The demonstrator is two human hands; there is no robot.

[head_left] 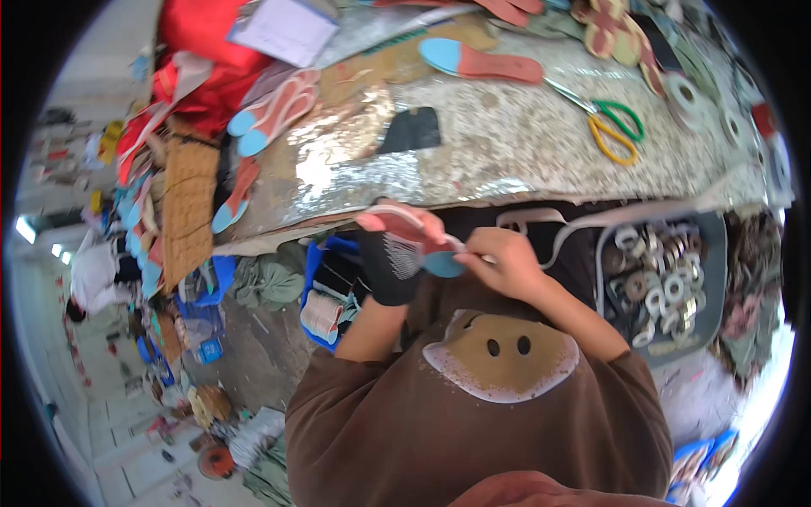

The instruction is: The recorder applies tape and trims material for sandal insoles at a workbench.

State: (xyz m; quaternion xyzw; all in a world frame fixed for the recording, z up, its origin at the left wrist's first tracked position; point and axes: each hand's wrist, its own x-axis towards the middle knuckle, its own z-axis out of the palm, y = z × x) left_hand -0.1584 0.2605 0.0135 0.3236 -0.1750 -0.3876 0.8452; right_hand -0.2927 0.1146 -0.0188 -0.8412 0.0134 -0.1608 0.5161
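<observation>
My left hand (394,253), in a black glove that leaves the fingertips bare, is closed around an insole (442,264) in front of my chest. The insole is reddish with a blue end, and a pale strip runs along its edge. At the blue end, my right hand (505,260) is bare and its fingers pinch the insole's edge; whether they also grip the strip is hard to make out. From the right, a long white tape (625,217) hangs along the table edge and loops down near my right hand.
On the worktable (498,160) lie scissors (615,131) with green and yellow handles, a single insole (481,64), stacked insoles (274,114) and a black patch (411,129). Tape rolls (686,100) stand at right. A grey bin (722,279) of rolls and a blue crate (309,291) sit below.
</observation>
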